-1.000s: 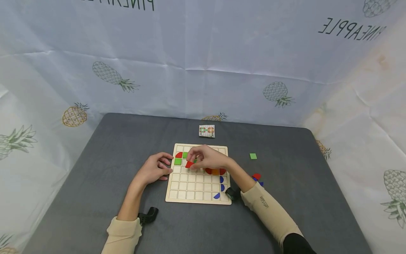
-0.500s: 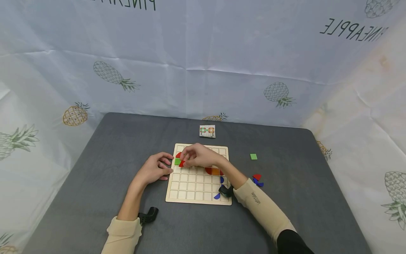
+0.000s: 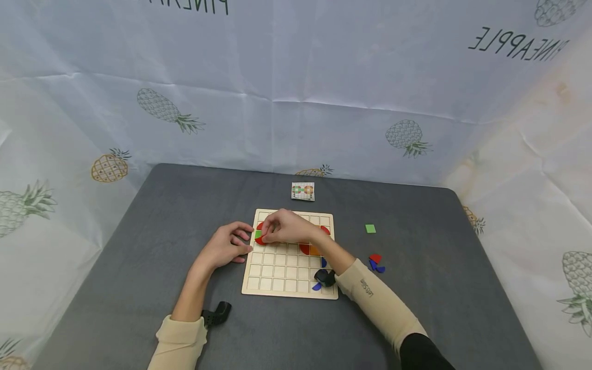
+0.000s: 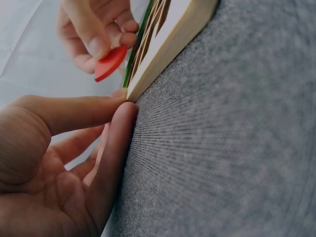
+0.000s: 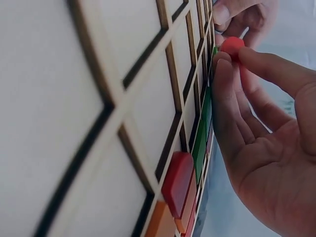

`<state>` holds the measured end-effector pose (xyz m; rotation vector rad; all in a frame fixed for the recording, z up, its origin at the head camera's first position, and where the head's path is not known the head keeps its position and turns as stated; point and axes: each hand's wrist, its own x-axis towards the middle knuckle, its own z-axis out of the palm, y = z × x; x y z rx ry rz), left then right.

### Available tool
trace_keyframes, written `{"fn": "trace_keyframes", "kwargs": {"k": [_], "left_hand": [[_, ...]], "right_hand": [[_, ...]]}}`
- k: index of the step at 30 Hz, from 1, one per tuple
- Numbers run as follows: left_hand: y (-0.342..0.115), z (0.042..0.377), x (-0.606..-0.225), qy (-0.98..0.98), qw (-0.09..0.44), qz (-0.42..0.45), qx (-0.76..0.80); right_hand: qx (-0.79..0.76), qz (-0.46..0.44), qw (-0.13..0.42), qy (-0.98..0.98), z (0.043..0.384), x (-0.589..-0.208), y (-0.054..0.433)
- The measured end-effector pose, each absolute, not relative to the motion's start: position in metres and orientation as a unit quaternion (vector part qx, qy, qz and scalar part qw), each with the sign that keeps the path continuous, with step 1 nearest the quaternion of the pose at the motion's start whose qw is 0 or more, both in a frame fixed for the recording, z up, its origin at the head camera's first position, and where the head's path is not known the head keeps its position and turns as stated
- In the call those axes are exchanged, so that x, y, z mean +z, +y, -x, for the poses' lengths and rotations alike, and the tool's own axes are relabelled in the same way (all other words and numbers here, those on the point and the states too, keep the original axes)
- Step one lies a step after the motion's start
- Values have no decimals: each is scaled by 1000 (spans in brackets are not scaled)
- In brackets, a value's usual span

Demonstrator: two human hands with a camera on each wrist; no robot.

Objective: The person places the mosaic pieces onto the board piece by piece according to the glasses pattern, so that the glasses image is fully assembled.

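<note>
A pale wooden grid board (image 3: 279, 271) lies flat on the grey table. My right hand (image 3: 289, 227) reaches over its upper left part and pinches a red curved-edge tile (image 4: 111, 64) between thumb and fingers. In the head view this tile sits at the lower side of a green square (image 3: 257, 234), above another red piece (image 3: 260, 225) in the grid's left column; whether it is seated in a cell is unclear. My left hand (image 3: 225, 245) touches the board's left edge with its thumb and fingertips, the fingers relaxed. Cells behind my right hand are hidden.
On the board's right are red pieces (image 3: 304, 249), an orange piece (image 3: 315, 251) and blue pieces (image 3: 316, 287). Right of the board lie a green square tile (image 3: 370, 228), a red tile (image 3: 375, 258) and blue tiles (image 3: 373, 265). A small pattern card (image 3: 302, 191) lies behind the board.
My right hand has moved left across the board, carrying the red tile from near the third column to below the green square in the first column. My left hand has stayed at the edge.
</note>
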<state>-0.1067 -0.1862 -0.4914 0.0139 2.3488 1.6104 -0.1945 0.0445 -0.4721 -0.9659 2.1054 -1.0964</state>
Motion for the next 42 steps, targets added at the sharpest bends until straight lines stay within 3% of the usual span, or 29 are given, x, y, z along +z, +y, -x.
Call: {"fn": "trace_keyframes", "kwargs": {"k": [17,27,42], "left_hand": [[-184,106,-487,814,151,-3,561],[-185,103,-484,812,147,-19,564],[-183,101,-484,813,145,-13,564]], "right_hand": [[-350,383,250,817,191,-472,32],[-309,447,255,800,188,-468,27],[-288,442,248,813,184,-464,38]]}}
